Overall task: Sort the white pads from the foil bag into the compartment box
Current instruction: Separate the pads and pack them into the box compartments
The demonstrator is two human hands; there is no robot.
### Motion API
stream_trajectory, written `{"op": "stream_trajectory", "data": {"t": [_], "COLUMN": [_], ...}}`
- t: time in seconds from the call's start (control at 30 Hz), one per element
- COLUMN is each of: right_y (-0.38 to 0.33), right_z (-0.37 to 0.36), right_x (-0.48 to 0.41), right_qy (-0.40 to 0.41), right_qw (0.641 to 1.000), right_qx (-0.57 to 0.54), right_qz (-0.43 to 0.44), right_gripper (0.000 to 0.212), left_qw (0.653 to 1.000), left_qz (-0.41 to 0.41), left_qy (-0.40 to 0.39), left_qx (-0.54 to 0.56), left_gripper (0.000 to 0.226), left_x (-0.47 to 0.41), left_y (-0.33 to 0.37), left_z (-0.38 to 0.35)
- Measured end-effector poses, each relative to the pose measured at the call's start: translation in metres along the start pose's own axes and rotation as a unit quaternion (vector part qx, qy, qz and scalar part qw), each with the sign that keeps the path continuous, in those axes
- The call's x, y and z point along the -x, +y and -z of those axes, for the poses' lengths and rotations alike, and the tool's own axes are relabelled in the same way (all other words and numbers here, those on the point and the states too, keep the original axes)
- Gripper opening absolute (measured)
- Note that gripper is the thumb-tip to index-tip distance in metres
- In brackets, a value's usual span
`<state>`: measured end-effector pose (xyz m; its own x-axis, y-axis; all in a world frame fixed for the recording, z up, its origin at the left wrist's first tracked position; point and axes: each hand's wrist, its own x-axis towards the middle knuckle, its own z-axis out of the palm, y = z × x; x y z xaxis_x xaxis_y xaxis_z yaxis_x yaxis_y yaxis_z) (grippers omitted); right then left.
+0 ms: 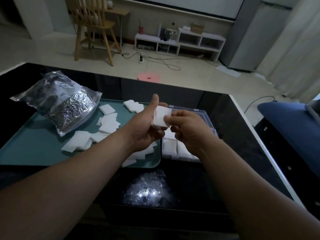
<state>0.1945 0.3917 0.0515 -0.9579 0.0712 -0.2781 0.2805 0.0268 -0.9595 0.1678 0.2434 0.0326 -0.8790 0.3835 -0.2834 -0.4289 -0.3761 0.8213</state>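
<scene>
Above the compartment box (199, 113), left hand (144, 130) grip holds a white pad stack (161, 116) (right hand (188, 130) pinching its corner).

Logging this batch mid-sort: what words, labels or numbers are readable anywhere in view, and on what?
No text here can be read.
foil bag: faint blue print, too blurred and crinkled to read.
raised white pad: no print shows.
compartment box: no label shows.
cardboard box on the far shelf: too small to tell.
</scene>
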Motion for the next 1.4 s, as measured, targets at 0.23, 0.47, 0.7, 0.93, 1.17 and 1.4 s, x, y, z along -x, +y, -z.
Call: {"op": "stream_trajectory", "data": {"t": [0.23,0.47,0.7,0.93,1.17,1.4], "right_y": [0.009,0.011,0.009,0.013,0.015,0.022], "right_z": [-0.009,-0.004,0.003,0.001,0.003,0.002], "right_x": [-0.002,0.004,0.005,0.004,0.002,-0.002], "right_qy": [0.075,-0.080,-0.079,-0.097,-0.121,-0.101], "right_qw": [0.949,0.892,0.918,0.915,0.911,0.874], "right_qx": [0.275,0.383,0.314,0.320,0.322,0.405], "right_qz": [0.132,0.228,0.230,0.226,0.227,0.247], "right_gripper": [0.025,0.054,0.042,0.050,0.049,0.051], "left_qw": [0.999,0.987,0.986,0.988,0.989,0.990], "left_qz": [0.022,0.094,0.095,0.080,0.080,0.090], "left_qy": [0.028,-0.126,-0.127,-0.132,-0.118,-0.101], "left_qx": [-0.013,0.014,0.043,0.008,0.050,0.036], "left_gripper": [0.031,0.059,0.055,0.063,0.070,0.080], "left_x": [-0.002,0.007,0.010,0.015,0.014,0.010], "left_y": [-0.007,0.001,-0.003,-0.007,-0.008,-0.014], "left_z": [0.005,0.009,0.013,0.003,0.002,-0.001]}}
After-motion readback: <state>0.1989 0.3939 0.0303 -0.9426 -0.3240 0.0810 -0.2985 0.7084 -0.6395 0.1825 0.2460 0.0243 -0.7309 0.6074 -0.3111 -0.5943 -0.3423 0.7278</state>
